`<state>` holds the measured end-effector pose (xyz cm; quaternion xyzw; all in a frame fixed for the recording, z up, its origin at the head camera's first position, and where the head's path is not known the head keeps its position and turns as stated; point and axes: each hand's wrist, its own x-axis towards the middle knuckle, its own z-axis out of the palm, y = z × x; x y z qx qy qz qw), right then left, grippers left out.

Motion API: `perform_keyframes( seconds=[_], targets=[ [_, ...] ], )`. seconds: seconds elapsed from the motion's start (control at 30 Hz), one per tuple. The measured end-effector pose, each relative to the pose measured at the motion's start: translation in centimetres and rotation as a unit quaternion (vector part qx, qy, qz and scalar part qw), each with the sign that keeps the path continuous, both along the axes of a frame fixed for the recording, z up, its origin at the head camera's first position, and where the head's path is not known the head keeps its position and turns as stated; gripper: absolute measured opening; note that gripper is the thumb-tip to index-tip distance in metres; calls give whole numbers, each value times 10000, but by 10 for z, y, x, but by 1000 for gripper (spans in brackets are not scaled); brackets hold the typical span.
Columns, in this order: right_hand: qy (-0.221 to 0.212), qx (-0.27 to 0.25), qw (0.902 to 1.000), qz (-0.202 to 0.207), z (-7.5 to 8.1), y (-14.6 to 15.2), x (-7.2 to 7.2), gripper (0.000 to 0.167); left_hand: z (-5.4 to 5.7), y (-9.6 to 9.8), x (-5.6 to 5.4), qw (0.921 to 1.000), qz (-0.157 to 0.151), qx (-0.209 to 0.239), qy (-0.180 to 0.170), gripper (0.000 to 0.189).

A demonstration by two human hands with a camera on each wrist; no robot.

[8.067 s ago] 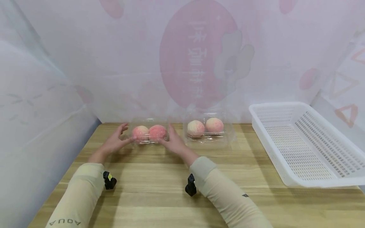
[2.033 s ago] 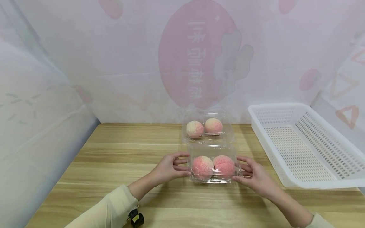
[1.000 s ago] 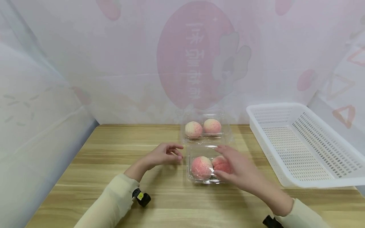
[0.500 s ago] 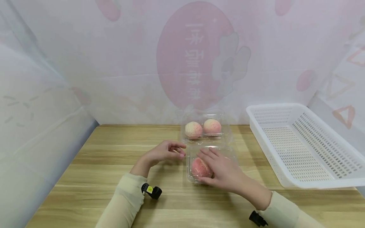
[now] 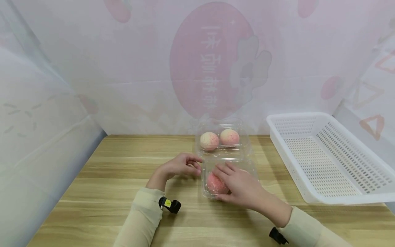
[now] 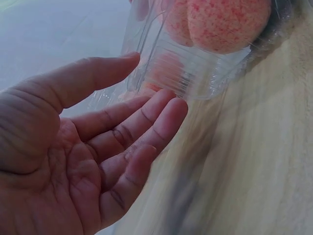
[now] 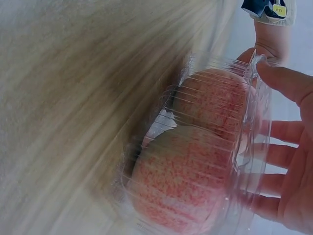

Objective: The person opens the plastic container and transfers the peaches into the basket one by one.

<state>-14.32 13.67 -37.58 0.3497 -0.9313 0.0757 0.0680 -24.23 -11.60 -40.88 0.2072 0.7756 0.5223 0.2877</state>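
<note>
A clear plastic clamshell box [image 5: 207,164] with two pink-speckled peaches [image 5: 217,184] lies in front of a like box [image 5: 243,149]. My right hand [image 5: 242,187] lies flat across the front box's lid, fingers stretched out and thumb at its near edge. It hides most of the right-hand peach. In the right wrist view both peaches [image 7: 181,176] show through the ribbed side, with the thumb at the lid's edge. My left hand [image 5: 183,165] is loosely bent beside the left side of that box and holds nothing; its fingertips [image 6: 173,110] are close to a corner.
The back box holds two paler peaches [image 5: 210,141] and stands close to the printed backdrop [image 5: 139,103]. At the right is a white perforated plastic basket [image 5: 290,164]. Everything stands on a wooden table [image 5: 102,212].
Both hands brought the front box from the back left to before the other box, then released it. The right hand moved left onto its lid; the left hand now stays at its side.
</note>
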Motion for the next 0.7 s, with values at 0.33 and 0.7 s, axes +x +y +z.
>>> perform_keyframes(
  seconds=[0.33,0.7],
  targets=[
    [2027,1220,9699,577,-2,-8,1,55,-7,2,4,9995,-154,284,-58,61],
    [2496,1372,9543,902,-7,-8,-4,46,-8,1,8,9977,-379,515,-232,69]
  ],
)
